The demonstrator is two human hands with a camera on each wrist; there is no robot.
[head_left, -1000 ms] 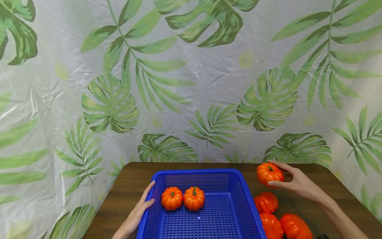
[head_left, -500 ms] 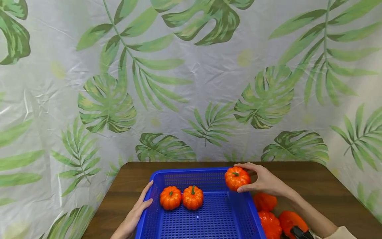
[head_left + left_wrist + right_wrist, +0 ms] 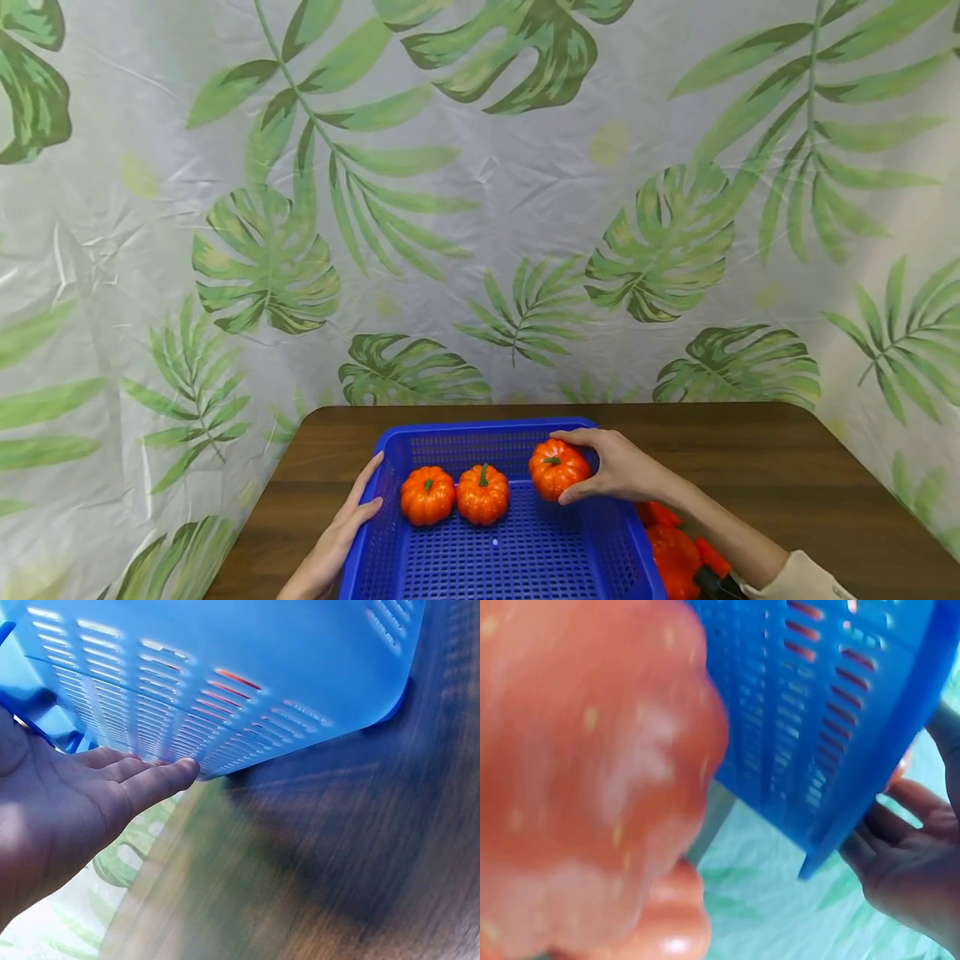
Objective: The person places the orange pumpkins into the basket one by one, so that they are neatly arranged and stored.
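Note:
My right hand (image 3: 626, 468) pinches a small orange pumpkin (image 3: 557, 472) between thumb and fingers, over the back right part of a blue plastic basket (image 3: 487, 426). Only a bit of that pumpkin (image 3: 900, 769) peeks out past the basket wall in the right wrist view. Two more pumpkins, one at the left (image 3: 427, 497) and one beside it (image 3: 483, 496), sit side by side inside the basket near its left wall. My left hand (image 3: 337, 533) rests against the basket's left side; in the left wrist view its straight fingers (image 3: 161, 784) lie along the slotted outer wall.
Several larger orange-red pumpkins (image 3: 672, 557) stand outside the basket on its right, partly hidden by my right forearm. One pumpkin (image 3: 592, 765) fills much of the right wrist view. The dark wooden table (image 3: 750, 467) ends at a leaf-patterned curtain (image 3: 517, 208).
My right hand has carried the pumpkin leftward from beyond the basket's right side, across the rim, to above the inside. The left hand stays at the basket's left side.

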